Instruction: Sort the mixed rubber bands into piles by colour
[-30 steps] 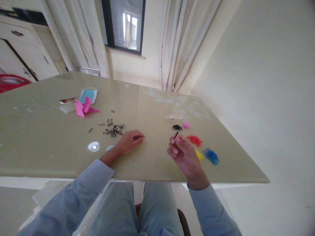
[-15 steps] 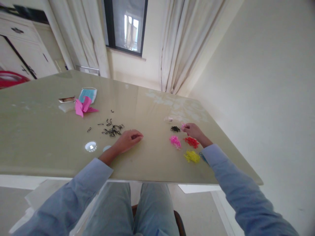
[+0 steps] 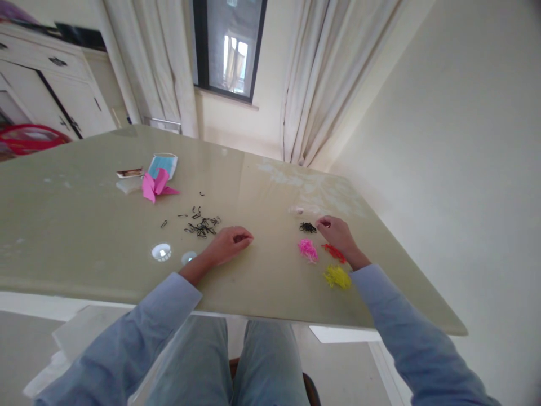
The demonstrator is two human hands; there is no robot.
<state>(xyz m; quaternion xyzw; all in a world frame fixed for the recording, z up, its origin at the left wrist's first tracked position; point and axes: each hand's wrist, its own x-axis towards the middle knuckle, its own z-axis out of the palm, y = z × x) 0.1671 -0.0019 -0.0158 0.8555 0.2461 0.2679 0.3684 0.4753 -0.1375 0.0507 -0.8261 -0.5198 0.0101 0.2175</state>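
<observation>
My left hand rests on the table with thumb and fingers pinched together; whatever is between them is too small or hidden to make out. Just beyond it lies a loose pile of black clip-like pieces. My right hand is closed at the fingertips, beside the right edge of a small black heap of what look like small bands. Nearer me are similar heaps: pink, red, partly behind my wrist, and yellow. A clear, see-through item lies past the black heap.
On the left of the glossy table are a folded pink paper shape, a blue face mask and a small flat card. Bright round reflections or discs show near my left forearm. A wall borders the right side.
The view has swung slightly left. A pink bit at my right fingertips no longer shows, and that hand sits closer to the black heap. My left hand keeps its pinch.
</observation>
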